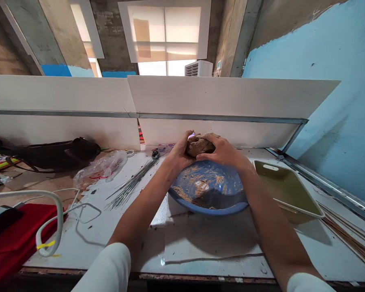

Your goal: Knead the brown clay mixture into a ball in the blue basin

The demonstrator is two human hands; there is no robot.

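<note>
A brown lump of clay (197, 145) is held up above the far rim of a blue basin (213, 209). My left hand (181, 151) grips the lump from its left side, fingers pointing up. On the other side my right hand (221, 151) wraps over the top and right, its thumb along the lower front. Both hands look smeared with the brown stuff. Wet brown residue and crumbs coat the inside of the basin, and a small pale label shows on its bottom.
Right of the basin stands an olive tray (280, 182), with thin sticks (353, 239) beyond it. To the left lie a bundle of thin wires (134, 184), a clear plastic bag (105, 168), a black bag (54, 154) and a red case (24, 239). A white partition (219, 97) bounds the table's back.
</note>
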